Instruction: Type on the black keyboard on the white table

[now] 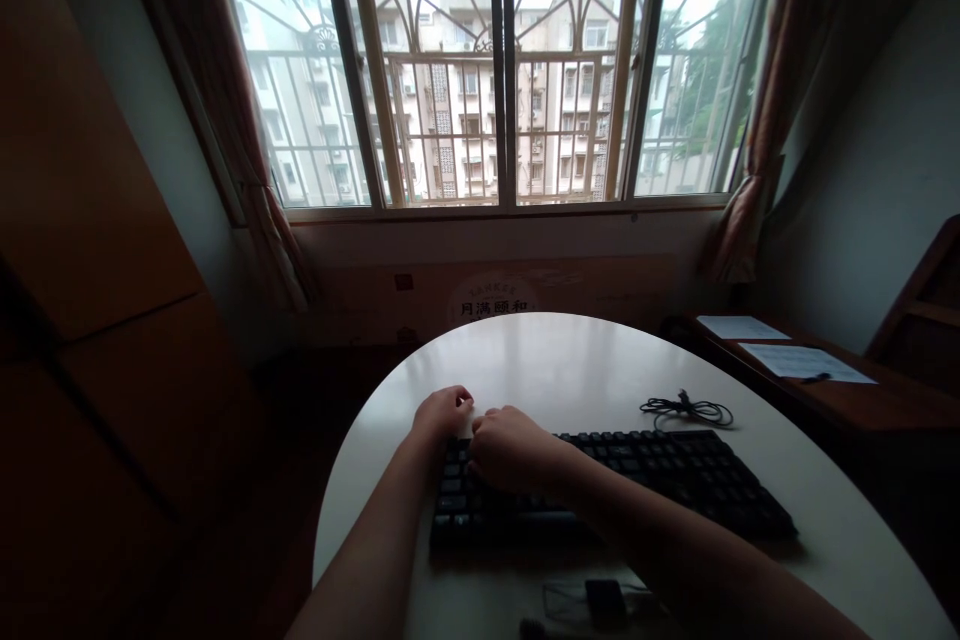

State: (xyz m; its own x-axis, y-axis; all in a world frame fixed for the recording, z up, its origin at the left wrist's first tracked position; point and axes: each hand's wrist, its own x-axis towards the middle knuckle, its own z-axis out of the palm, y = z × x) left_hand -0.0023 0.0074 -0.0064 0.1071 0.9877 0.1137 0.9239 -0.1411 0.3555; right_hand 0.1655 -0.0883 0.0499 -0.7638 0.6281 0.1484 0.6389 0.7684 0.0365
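A black keyboard lies on a round white table. My left hand rests at the keyboard's far left corner with its fingers curled, knuckles up. Close beside it, my right hand lies over the left end of the keys, fingers bent down onto them. What the fingertips grip, if anything, is hidden under the hands. My right forearm crosses over the front of the keyboard.
A coiled black cable lies behind the keyboard. A small dark object in clear wrap sits at the table's near edge. Papers lie on a wooden side desk at right. A barred window and curtains are ahead.
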